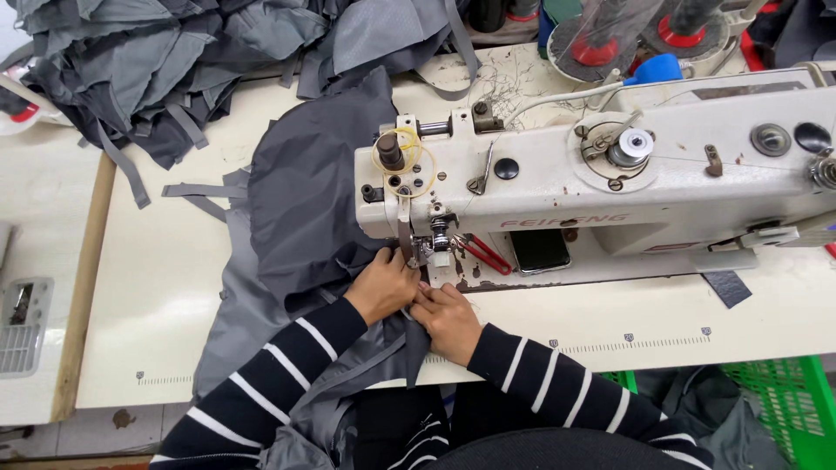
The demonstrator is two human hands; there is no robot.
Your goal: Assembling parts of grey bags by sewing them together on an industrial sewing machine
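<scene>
Left hand [383,285] pressed flat-fingered onto dark grey fabric [305,200], fingertips right at the presser foot [416,254] of the sewing machine [610,174], pinning the cloth rather than gripping it. Right hand [446,318] just beside, touching the left, fingers curled down and pinching a folded edge of the same fabric against the table [157,287]. Both wrists in black sleeves with white stripes. Fabric spread leftward and up from the needle area, draped over the near table edge into the lap. Behind the foot, red-handled snips [484,254] and a dark phone [540,250] on the machine bed, under the arm. Near the right end of the bed, a small dark patch of material [726,288]. Along the near table edge, a printed ruler strip [627,341]. Far left corner heaped with more grey cut pieces and straps [131,70]. Above the machine, thread cones on red bases [601,39]. Lower right, a green plastic crate [784,396].
</scene>
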